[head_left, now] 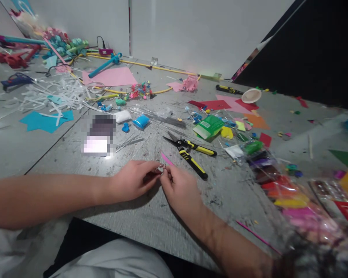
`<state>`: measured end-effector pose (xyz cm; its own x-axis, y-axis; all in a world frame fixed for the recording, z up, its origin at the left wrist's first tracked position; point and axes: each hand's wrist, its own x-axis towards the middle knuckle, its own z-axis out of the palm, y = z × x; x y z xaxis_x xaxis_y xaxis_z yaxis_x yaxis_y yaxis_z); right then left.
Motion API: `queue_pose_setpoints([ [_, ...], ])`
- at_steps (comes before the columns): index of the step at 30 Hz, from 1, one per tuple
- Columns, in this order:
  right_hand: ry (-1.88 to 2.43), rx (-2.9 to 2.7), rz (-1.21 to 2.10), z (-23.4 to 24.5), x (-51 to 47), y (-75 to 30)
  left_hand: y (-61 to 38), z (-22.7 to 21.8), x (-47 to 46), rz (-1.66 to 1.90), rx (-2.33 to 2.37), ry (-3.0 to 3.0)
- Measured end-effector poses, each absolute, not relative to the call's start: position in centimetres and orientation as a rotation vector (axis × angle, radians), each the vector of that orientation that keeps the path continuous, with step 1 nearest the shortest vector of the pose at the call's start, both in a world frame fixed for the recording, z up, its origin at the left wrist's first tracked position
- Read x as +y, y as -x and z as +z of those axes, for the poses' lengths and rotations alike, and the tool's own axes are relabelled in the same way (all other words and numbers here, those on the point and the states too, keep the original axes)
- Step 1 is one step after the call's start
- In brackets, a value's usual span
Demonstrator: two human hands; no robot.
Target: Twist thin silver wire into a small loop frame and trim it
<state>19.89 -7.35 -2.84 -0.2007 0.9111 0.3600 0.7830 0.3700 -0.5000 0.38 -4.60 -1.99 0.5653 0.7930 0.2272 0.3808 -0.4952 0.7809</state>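
**Both hands pinched on wire piece, mid work surface**

L hand (pixel 133 179) and R hand (pixel 179 189) meet tip to tip over the grey work surface (pixel 150 220). Between them sits a small silvery wire piece (pixel 161 166); its exact form is too small to tell.

- Grip: both hands closed on it in a fine pinch, thumb vs. forefinger. Other fingers curled, nothing else held.
- Position: the piece is at the fingertips of both hands, L approaching from its left, R from its right. Neither hand is nearer.
- Long axis: cannot tell.
- Nearby: pink strip (pixel 167 160) just beyond the pinch. Yellow-handled cutters (pixel 191 152) lie near R hand on its far side, untouched.
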Motion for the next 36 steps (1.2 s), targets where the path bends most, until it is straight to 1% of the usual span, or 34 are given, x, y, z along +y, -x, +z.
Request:
queue_pose_setpoints([
  [3,1.43,-2.047,0.345,-2.7,-7.1,-20.0,-0.4,-1.7,-4.4,0.718,1.003,-2.118],
  [8,1.417,-1.977,0.629,-1.9,-7.0,-20.3,-0.2,-1.3,-4.1,0.734,1.029,-1.898],
  [12,1.379,-1.893,0.691,-1.6,-7.1,-20.1,-0.2,-1.6,-4.1,0.739,1.089,-1.779],
  [18,1.38,-1.928,0.565,-1.8,-7.1,-20.0,-0.3,-1.9,-4.1,0.761,1.066,-1.8],
  [28,1.355,-1.864,0.377,-2.4,-7.0,-19.8,0.1,-2.0,-3.8,0.815,0.904,-2.071],
  [36,1.326,-1.78,0.37,-2.5,-7.3,-19.3,-0.3,-2.0,-3.8,0.789,0.947,-1.872],
])
